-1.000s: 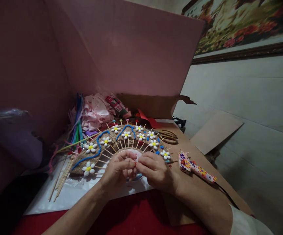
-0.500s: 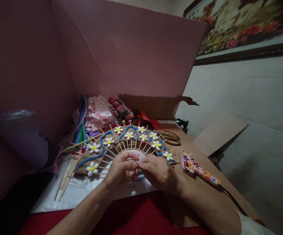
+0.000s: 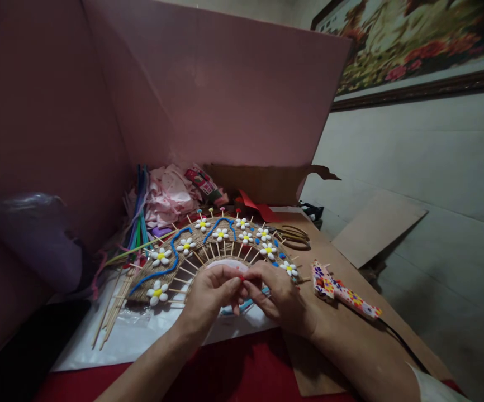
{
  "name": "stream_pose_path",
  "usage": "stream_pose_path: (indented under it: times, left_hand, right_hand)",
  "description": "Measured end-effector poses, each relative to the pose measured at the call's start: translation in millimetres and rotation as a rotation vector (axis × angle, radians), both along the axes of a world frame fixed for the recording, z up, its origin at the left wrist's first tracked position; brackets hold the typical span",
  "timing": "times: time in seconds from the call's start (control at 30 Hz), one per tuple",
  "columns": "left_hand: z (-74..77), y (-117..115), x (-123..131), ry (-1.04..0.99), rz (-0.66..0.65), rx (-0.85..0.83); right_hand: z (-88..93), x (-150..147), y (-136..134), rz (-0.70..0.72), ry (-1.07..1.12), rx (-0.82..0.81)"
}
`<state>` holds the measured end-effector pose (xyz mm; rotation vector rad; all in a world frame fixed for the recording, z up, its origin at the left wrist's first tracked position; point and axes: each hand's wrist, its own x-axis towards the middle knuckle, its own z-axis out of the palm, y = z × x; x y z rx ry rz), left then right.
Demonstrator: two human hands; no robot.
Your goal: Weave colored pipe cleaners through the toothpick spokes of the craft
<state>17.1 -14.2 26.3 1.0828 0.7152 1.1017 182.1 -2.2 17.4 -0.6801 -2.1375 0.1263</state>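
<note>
Pinch grips on both sides: my left hand point(image 3: 209, 295) and right hand point(image 3: 279, 296) each nip the tiny red bit point(image 3: 241, 277) between fingertips, just over the inner rim of the flat jute-woven arch with white flowers point(image 3: 194, 235), so it cannot slip away.

The twine fan point(image 3: 202, 239) is showing a rough, matt weave; wooden skewers point(image 3: 112, 312) are looking bare; plastic sheet point(image 3: 141, 335) is gleaming; cardboard point(image 3: 378, 226) is appearing matt.

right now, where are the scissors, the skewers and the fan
scissors point(image 3: 291, 235): head view, where the handles meet
skewers point(image 3: 114, 307): head view, mid bundle
fan point(image 3: 202, 241): head view, woven band
</note>
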Motion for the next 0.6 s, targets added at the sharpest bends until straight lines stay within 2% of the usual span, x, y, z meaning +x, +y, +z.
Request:
stream_pose_path:
  times: [0.17, 0.37, 0.6]
  left_hand:
    - [0.7, 0.4, 2.5, 0.181, 0.094, 0.145]
    - [-3.0, 1.6, -1.8, 0.509, 0.149, 0.328]
    - [-7.3, 3.6, -5.1, 0.613, 0.136, 0.409]
  right_hand:
    - [-1.8, -2.3, -2.2, -0.021, 0.096, -0.209]
    - [2.2, -2.3, -0.2, -0.006, 0.158, -0.295]
    - [1.5, 0.7, 5.0, 0.050, 0.185, -0.408]
